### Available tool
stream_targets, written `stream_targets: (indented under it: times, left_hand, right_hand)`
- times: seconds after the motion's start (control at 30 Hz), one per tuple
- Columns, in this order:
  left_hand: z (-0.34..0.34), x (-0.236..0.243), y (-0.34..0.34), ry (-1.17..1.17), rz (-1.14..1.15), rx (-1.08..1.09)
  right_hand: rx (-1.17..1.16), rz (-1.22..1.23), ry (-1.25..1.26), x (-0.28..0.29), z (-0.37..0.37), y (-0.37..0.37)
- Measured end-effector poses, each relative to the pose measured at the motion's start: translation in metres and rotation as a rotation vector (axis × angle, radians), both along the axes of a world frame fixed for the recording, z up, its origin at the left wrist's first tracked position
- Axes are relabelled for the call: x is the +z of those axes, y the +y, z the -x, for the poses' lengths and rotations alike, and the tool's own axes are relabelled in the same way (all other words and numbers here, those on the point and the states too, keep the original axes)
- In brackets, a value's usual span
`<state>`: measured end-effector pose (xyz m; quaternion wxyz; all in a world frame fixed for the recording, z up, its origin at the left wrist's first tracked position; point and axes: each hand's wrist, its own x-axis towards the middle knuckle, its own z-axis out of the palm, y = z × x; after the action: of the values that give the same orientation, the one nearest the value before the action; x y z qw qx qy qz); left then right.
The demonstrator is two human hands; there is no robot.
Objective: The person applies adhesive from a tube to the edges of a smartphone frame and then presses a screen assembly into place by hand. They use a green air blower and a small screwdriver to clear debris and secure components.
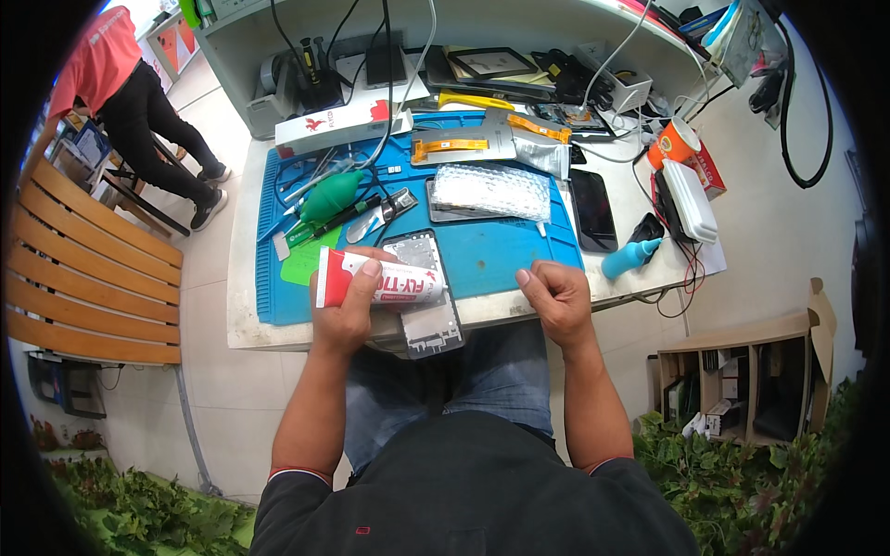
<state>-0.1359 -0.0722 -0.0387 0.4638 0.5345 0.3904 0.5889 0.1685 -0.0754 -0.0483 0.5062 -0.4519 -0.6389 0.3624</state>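
Observation:
My left hand is closed around a red and white squeeze tube, thumb on top, at the front edge of the blue work mat. Beneath the tube is a bare phone frame, grey with a dark rim, its near end reaching past the table edge. Whether my left fingers also grip the frame is hidden. My right hand is curled closed over the mat's front right part, apart from the tube. Anything inside its fingers is hidden.
On the mat lie a green air blower, a bubble-wrapped item and flat parts with orange ribbon cables. To the right are a dark phone and a blue bottle. A person stands beyond the wooden bench.

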Motion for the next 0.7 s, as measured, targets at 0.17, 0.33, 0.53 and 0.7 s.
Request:
stream_targets:
  times: [0.17, 0.33, 0.53, 0.7]
  left_hand:
    - [0.0026, -0.0029, 0.0005, 0.003, 0.012, -0.016]
    - [0.0022, -0.0029, 0.0001, 0.012, -0.004, -0.018]
    - [0.0034, -0.0026, -0.0006, 0.004, 0.015, -0.038]
    - [0.0024, -0.0017, -0.0014, -0.008, 0.011, -0.05]
  right_hand:
    - [-0.001, 0.008, -0.002, 0.0008, -0.0003, -0.0006]
    - [-0.007, 0.006, -0.005, -0.0003, -0.0002, -0.0002]
    - [-0.018, 0.005, -0.017, 0.0003, 0.0003, -0.0003]
    - [-0.011, 0.003, -0.021, 0.0002, 0.0001, 0.0]
